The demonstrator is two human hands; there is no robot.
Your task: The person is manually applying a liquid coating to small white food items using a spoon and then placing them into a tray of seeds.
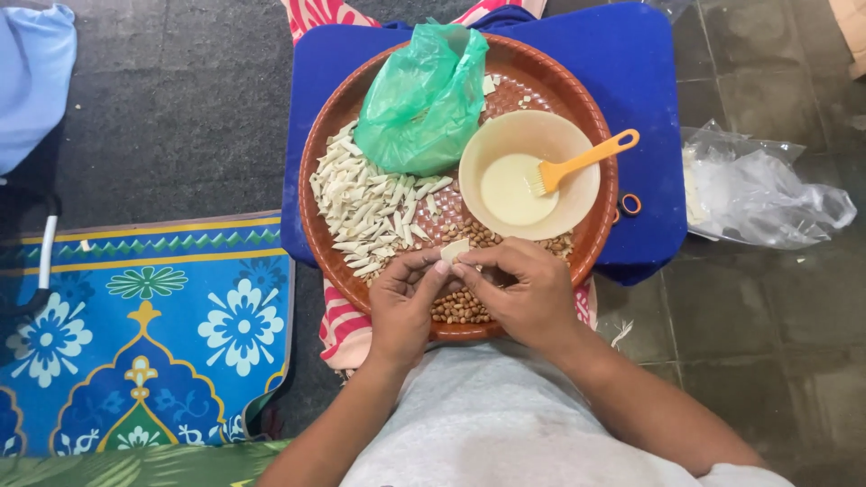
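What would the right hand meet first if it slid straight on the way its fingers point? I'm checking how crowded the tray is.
The right hand points left across the tray, so it would first meet the left hand, whose fingertips already touch the same small pale piece.

Left hand (403, 302), right hand (526, 293) pinch pale wrapper strip (454, 250) over round brown tray (327, 144).

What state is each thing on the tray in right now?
Wrapper: pinched between left hand and right hand.
Bowl: upright, holding pale liquid.
Brush: bristles in the liquid, handle over the rim.
Green bag: bunched, lying on tray.
Rolled pieces: heaped loose.
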